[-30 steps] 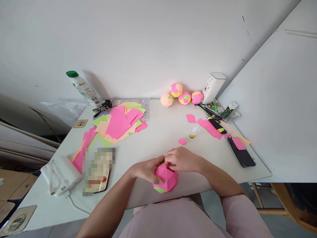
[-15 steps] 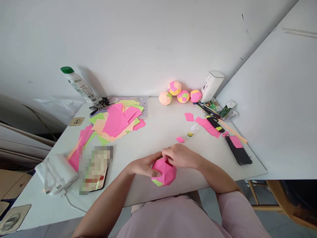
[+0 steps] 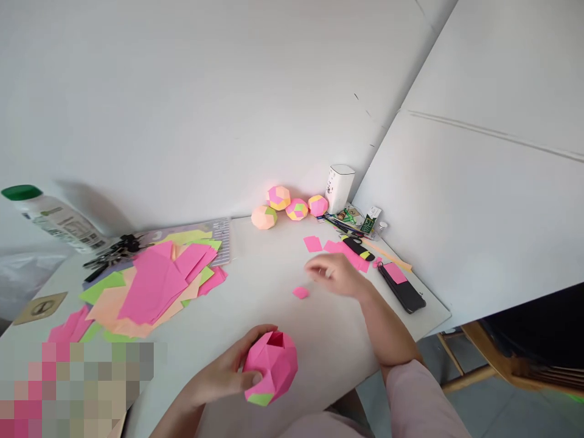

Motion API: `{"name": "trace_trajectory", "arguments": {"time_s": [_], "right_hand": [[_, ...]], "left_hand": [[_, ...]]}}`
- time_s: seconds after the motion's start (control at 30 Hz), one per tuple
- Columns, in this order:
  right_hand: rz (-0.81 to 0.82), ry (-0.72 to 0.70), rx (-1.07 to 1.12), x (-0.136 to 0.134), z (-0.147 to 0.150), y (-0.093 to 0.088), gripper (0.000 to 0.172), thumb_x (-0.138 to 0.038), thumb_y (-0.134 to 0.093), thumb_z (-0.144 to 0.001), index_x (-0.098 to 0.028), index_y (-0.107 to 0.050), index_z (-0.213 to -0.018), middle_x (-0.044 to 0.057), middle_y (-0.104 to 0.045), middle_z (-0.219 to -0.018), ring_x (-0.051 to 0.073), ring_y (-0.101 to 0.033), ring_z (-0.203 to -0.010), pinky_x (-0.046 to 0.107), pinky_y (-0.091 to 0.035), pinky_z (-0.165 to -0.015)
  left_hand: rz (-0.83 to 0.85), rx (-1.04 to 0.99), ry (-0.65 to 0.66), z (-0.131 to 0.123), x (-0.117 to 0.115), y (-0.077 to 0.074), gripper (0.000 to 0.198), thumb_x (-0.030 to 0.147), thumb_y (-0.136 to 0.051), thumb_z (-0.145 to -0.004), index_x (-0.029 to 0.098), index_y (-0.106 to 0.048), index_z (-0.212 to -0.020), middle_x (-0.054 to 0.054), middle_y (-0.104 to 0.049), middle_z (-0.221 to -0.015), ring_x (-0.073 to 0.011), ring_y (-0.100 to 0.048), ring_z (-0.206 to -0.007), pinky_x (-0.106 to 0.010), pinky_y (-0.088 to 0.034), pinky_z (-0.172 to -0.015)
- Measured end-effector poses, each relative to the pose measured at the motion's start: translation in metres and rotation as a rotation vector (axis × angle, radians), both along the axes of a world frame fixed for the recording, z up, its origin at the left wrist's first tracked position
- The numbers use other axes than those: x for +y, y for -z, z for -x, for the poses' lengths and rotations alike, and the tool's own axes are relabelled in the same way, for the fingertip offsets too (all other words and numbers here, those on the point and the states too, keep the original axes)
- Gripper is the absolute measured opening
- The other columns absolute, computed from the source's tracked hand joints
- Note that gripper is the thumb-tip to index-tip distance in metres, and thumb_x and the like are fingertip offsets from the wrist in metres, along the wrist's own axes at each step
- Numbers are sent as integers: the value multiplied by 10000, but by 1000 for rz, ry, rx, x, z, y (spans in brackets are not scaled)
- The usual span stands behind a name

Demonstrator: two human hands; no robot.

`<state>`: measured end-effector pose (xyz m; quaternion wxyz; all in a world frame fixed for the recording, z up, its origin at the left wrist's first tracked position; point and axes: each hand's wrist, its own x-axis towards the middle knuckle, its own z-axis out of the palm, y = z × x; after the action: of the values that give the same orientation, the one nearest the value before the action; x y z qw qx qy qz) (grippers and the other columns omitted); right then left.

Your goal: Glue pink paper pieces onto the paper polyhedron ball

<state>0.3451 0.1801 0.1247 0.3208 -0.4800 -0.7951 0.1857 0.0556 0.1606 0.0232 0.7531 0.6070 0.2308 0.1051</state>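
A pink folded-paper ball [image 3: 283, 371] with a green facet at its lower side rests in my left hand [image 3: 228, 377]. My left thumb lies across its front and the fingers go round behind. A dark opening shows in the top of the ball. My right hand [image 3: 337, 275] is off the ball, over the table to the right of a small pink paper piece [image 3: 300, 292]. Its fingers are curled and blurred, and whether they hold anything cannot be seen. The small white glue bottle is out of sight, its former spot covered by my right hand.
Several finished paper balls [image 3: 296, 209] stand by the wall beside a white container [image 3: 340, 188]. Loose coloured paper [image 3: 155, 286], keys [image 3: 121, 249] and a green-capped bottle [image 3: 59, 222] are on the left. To the right lie a cutter [image 3: 358, 248] and a black case [image 3: 404, 292].
My right hand has left the ball's top and moved forward and right to where the glue bottle stood. My left hand keeps the ball. The view has turned right.
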Motion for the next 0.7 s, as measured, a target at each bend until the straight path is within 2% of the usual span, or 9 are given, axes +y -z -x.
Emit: {"name": "trace_trajectory", "arguments": {"time_s": [0.07,0.13,0.17,0.23,0.37,0.43,0.53,0.6,0.7], "right_hand": [[-151,372,86,22,-34,5,186,-257,-467,-882,-184,-626,-944,48,-682,-895,149,-624,-770,244,-483,-682],[-145,776,3,47,-69,18,261,-243,-409,-890,-180,-612,-1041,72,-678,-983,176,-625,-881,277,-491,-766],[-119,859,-26,58,-85,27,285,-203,-398,-875,-153,-616,-1051,106,-668,-1027,202,-611,-934,311,-479,-816],[-57,924,-76,75,-113,46,291,-123,-407,-823,-120,-655,-975,146,-661,-1039,238,-581,-998,352,-439,-889],[136,972,-190,86,-149,80,234,-86,-472,-761,-103,-700,-812,153,-689,-908,239,-604,-903,325,-427,-842],[208,981,-243,87,-159,91,238,-76,-484,-747,-102,-710,-813,153,-699,-920,239,-610,-909,313,-421,-836],[281,994,-308,91,-170,98,286,-69,-511,-727,-93,-704,-936,166,-690,-1024,249,-616,-944,308,-428,-814],[308,1010,-350,95,-175,100,331,-100,-550,-719,-59,-673,-1024,201,-684,-1024,281,-618,-942,334,-436,-783],[304,1040,-415,99,-180,101,321,-183,-618,-696,-48,-680,-981,239,-681,-946,337,-621,-879,396,-439,-715]], "left_hand": [[-2,23,-24,-1,-1,2,781,568,-661,-707,272,-316,-1342,-99,-503,-1286,-276,-559,-1056,-376,-491,-831],[-11,32,-60,-1,-2,3,794,547,-675,-704,281,-300,-1351,-94,-507,-1280,-274,-557,-1059,-377,-494,-830],[-15,27,-78,-2,-1,3,800,537,-684,-701,283,-295,-1353,-95,-503,-1283,-273,-555,-1061,-376,-494,-831],[-15,5,-108,-2,0,3,801,518,-697,-699,276,-297,-1350,-105,-489,-1297,-273,-550,-1071,-375,-494,-840],[-21,-48,-145,-2,4,-4,783,500,-705,-698,247,-328,-1336,-122,-480,-1299,-280,-537,-1092,-390,-494,-855],[-30,-68,-154,-2,6,-7,746,477,-691,-715,238,-341,-1329,-122,-484,-1295,-277,-536,-1098,-391,-492,-859],[-64,-28,-162,-1,8,-10,732,404,-711,-693,229,-375,-1319,-115,-490,-1287,-279,-520,-1122,-398,-488,-881],[-71,12,-140,0,9,-10,744,337,-716,-682,245,-369,-1333,-102,-491,-1290,-274,-522,-1123,-405,-491,-884],[-50,35,-122,1,11,-10,748,292,-716,-675,253,-373,-1339,-103,-490,-1293,-273,-536,-1111,-397,-508,-856]]}}
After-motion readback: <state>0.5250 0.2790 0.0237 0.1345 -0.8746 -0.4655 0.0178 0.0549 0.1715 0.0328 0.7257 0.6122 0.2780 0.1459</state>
